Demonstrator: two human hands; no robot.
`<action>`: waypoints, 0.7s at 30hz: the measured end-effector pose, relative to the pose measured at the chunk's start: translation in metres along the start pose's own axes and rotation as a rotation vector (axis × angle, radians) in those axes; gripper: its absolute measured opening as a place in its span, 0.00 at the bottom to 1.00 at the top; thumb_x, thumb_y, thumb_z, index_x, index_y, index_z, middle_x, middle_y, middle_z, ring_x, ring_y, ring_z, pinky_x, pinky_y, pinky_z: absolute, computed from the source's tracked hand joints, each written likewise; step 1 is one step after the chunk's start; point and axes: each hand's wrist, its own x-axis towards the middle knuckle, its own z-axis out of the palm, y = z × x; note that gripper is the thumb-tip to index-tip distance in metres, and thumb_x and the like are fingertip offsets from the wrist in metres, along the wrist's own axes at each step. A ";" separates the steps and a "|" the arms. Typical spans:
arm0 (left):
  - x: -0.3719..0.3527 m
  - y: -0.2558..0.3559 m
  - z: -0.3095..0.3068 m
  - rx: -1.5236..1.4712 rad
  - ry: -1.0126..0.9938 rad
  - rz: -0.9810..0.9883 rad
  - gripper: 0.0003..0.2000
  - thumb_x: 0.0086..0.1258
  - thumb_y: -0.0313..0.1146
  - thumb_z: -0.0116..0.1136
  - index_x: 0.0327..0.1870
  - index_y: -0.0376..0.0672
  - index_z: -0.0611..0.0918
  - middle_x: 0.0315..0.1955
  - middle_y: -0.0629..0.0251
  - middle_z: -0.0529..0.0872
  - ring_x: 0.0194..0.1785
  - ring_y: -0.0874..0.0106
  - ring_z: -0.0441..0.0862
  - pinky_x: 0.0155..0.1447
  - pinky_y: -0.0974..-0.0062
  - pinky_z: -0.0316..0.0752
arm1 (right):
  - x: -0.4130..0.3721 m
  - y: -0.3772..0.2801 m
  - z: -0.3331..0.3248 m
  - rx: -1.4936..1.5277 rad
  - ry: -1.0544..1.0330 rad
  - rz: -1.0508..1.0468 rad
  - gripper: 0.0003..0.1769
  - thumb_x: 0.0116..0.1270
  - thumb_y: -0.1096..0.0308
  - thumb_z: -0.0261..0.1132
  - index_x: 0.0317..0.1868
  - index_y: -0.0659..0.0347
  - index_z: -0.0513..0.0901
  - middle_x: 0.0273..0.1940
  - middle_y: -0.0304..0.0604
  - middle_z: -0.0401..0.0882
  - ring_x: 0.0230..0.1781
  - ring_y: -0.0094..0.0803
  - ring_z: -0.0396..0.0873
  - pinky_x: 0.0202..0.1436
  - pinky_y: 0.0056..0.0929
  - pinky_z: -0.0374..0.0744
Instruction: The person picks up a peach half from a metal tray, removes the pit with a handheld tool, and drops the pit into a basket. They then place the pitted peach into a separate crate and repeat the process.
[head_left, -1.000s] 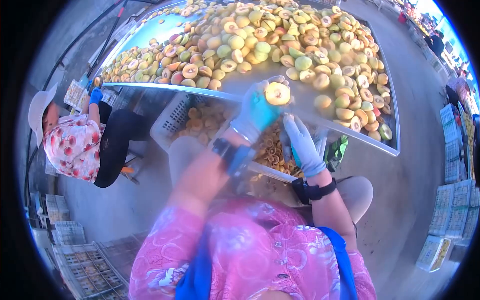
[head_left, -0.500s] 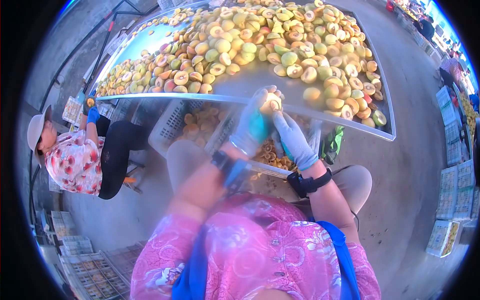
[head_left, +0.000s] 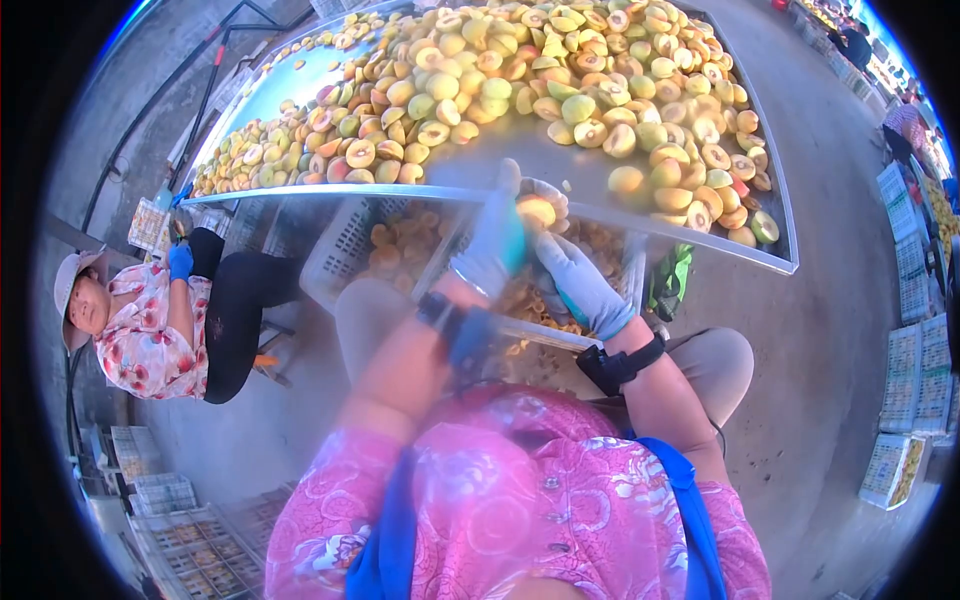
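Note:
Above the near edge of the metal tray, my left hand (head_left: 497,235), in a pale glove with a teal palm, is closed around a yellow peach half (head_left: 537,210). The thumb points up, away from the fruit. Close below the fruit is my right hand (head_left: 585,283), gloved the same way, its fingers bent and pressed together. Whatever they may grip is hidden. Many cut peach halves (head_left: 470,60), some with brown centres, are heaped on the metal tray (head_left: 500,155) ahead.
Under the tray stand a white crate (head_left: 335,245) of fruit and another crate (head_left: 560,338) holding cut pieces. A green bag (head_left: 670,280) hangs at the right. A co-worker (head_left: 150,330) in a hat and blue gloves sits at the left. Stacked crates (head_left: 905,370) line the right side.
Both hands and the peach half have shifted slightly left and down. My left thumb has lifted off the fruit. A small pale bit now shows above it. The co-worker's head has turned.

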 end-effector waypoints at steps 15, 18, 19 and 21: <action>-0.007 0.007 -0.028 0.304 -0.188 0.021 0.31 0.73 0.64 0.45 0.28 0.40 0.81 0.26 0.61 0.84 0.31 0.70 0.83 0.38 0.75 0.78 | -0.001 0.013 0.000 0.753 -0.564 0.319 0.21 0.77 0.44 0.49 0.44 0.54 0.73 0.19 0.24 0.58 0.08 0.14 0.53 0.09 0.16 0.49; -0.001 0.016 -0.041 -0.056 -0.060 -0.061 0.29 0.73 0.62 0.48 0.31 0.40 0.81 0.28 0.60 0.84 0.32 0.68 0.84 0.39 0.73 0.79 | -0.002 0.015 -0.001 0.989 -0.714 0.322 0.21 0.78 0.45 0.47 0.45 0.55 0.73 0.20 0.25 0.58 0.08 0.15 0.53 0.09 0.16 0.49; 0.002 0.022 -0.052 -0.096 0.026 0.076 0.27 0.73 0.60 0.48 0.32 0.40 0.81 0.29 0.60 0.84 0.33 0.68 0.84 0.40 0.73 0.80 | -0.002 0.016 -0.003 0.990 -0.719 0.319 0.21 0.78 0.45 0.47 0.45 0.55 0.73 0.20 0.25 0.58 0.08 0.15 0.53 0.09 0.16 0.49; 0.014 0.038 -0.094 -0.170 0.106 0.240 0.24 0.75 0.55 0.49 0.36 0.38 0.81 0.31 0.62 0.84 0.34 0.70 0.83 0.43 0.73 0.80 | -0.004 0.017 -0.006 1.023 -0.730 0.254 0.22 0.78 0.45 0.46 0.46 0.55 0.73 0.21 0.27 0.60 0.09 0.15 0.53 0.09 0.17 0.51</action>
